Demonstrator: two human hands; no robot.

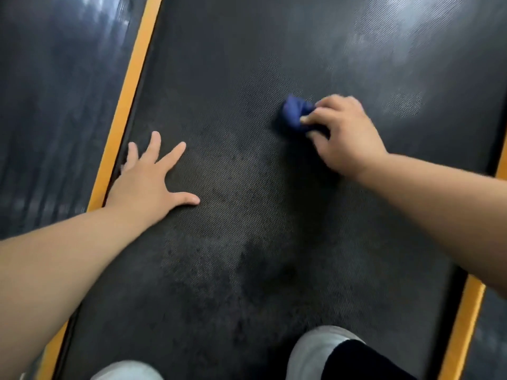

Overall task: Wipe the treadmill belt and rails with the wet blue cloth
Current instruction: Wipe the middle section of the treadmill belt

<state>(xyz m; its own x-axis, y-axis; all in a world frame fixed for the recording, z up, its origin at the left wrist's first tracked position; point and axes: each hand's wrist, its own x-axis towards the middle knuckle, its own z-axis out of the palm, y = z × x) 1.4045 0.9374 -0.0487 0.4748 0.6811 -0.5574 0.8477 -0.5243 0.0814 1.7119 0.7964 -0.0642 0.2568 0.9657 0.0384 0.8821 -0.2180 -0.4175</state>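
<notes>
The dark textured treadmill belt fills the middle of the head view, with patchy wet and dry marks. My right hand grips a bunched blue cloth and presses it on the belt right of centre. My left hand lies flat on the belt with its fingers spread, close to the left orange edge strip. Beyond that strip runs the dark left side rail. A second orange strip borders the belt at the lower right.
My two white shoes stand on the belt at the bottom edge, one at the left and one at the right, with a black trouser leg over the right one. A lighter glare patch lies on the belt at the top right.
</notes>
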